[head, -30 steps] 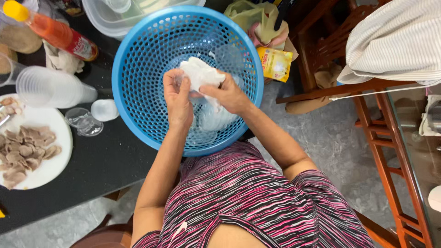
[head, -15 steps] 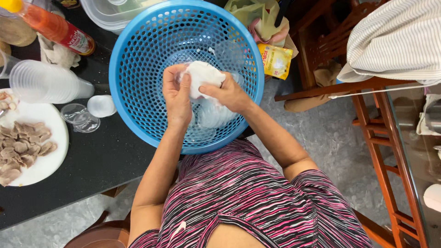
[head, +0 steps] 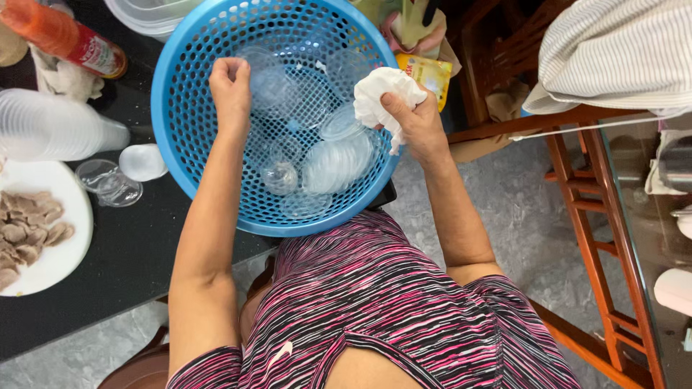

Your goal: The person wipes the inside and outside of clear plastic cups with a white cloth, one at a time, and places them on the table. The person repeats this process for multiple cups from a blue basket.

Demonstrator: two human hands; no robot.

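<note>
1. Left hand: fingers curled shut around the edge of a clear round plastic lid, held just above the floor of the round blue perforated plastic basket.
2. Right hand: fingers clenched on a crumpled white cloth, bunched at the basket's rim, well apart from the left fingers and touching no lid.
3. Between and below both sets of fingers: more clear plastic lids, lying loose and overlapping on the basket floor.
4. Outward from the left fingers, on the black table: a lying stack of clear plastic cups, an orange sauce bottle beyond it, and a white plate of sliced meat nearer the body.
5. Step in hand, by the look of it: one lid picked out and raised, cloth ready but not yet applied.
6. Next move, as a judgement: calls for bringing cloth and lid together over the basket, gripping the thin lid lightly by its edge so it neither bends nor slips.
</note>
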